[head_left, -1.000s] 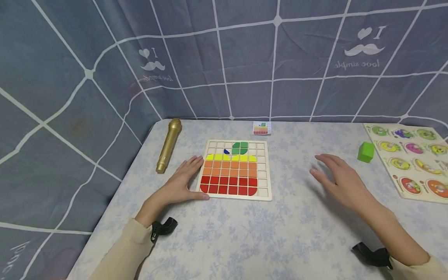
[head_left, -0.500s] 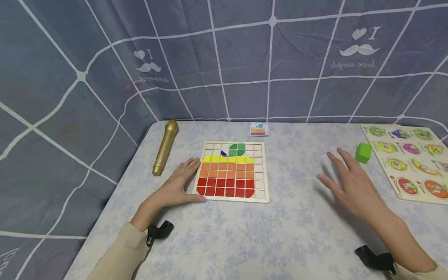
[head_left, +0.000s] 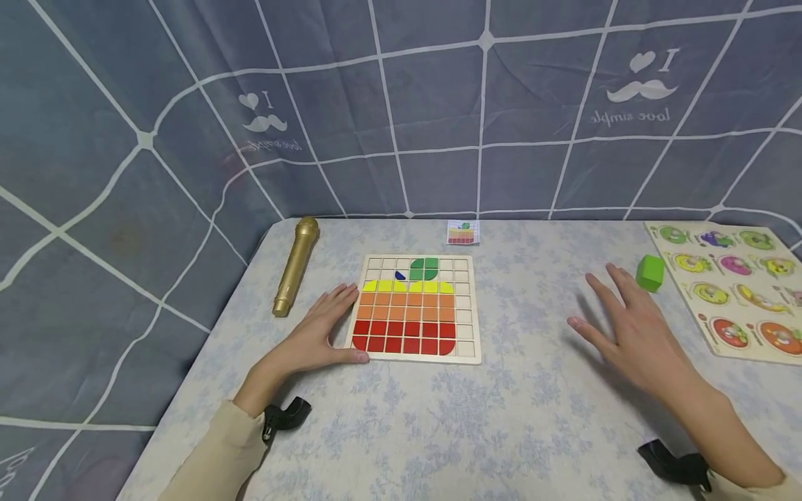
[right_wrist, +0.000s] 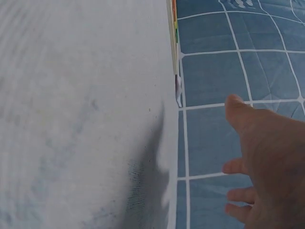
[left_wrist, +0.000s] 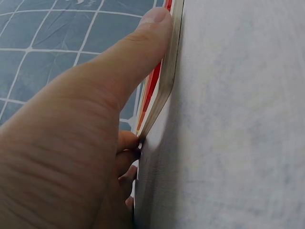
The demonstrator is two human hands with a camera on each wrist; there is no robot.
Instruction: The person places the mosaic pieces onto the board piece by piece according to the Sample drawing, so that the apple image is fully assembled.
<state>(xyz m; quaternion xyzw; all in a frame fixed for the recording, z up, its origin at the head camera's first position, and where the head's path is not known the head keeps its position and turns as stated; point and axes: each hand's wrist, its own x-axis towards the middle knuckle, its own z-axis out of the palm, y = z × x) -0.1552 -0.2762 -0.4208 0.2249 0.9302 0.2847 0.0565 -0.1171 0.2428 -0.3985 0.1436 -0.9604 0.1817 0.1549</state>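
Observation:
A square wooden grid board (head_left: pixel 466 334) lies flat on the table, filled partly with red, orange, yellow and green tiles and one small dark blue piece (head_left: pixel 400 275). My left hand (head_left: pixel 316 334) rests at its left side, fingers fairly straight along the edge and thumb at the near left corner. In the left wrist view the thumb (left_wrist: pixel 152 28) touches the board's edge. To the right, my right hand (head_left: pixel 633 334) hovers over the table with fingers spread and holds nothing. Its fingertips are near a green block (head_left: pixel 650 273).
A gold microphone (head_left: pixel 296 268) lies left of the board. Behind the board is a small picture card (head_left: pixel 463 232) with a similar pattern. At the far right lies a fruit picture board (head_left: pixel 714 316). A blue checked cloth (head_left: pixel 438 104) hangs behind the table.
My right hand has moved right, towards the green block, and its fingers have spread. The left hand stays at the board. The head view has shifted slightly.

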